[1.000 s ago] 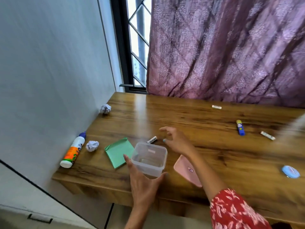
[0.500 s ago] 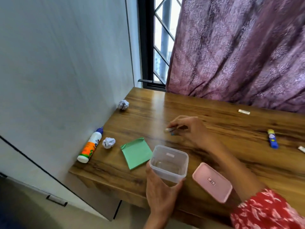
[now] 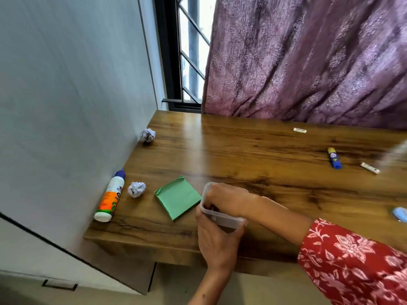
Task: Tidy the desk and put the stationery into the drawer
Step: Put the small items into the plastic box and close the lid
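Left hand grips the clear plastic box from the near side, fingers wrapped round its wall, at the near edge of the desk. Right hand is curled down inside the box mouth; can't tell whether it holds anything, fingertips hidden by the rim. Box contents: something dark shows at the bottom, too blurred to name.

Handling, my read: box is light, thin-walled, a bit flexy and slick, so hold it by the side walls low down, as now, not by the rim.

Loose on the desk:
- green paper pad just left of the box: soft, take it by an edge
- glue bottle lying by the wall: rigid, will roll
- two crumpled paper balls: trash, likely
- blue glue stick and two small white pieces far right: light, pinch at the middle
- blue object at right edge, cut off

Drawer isn't clearly in view.
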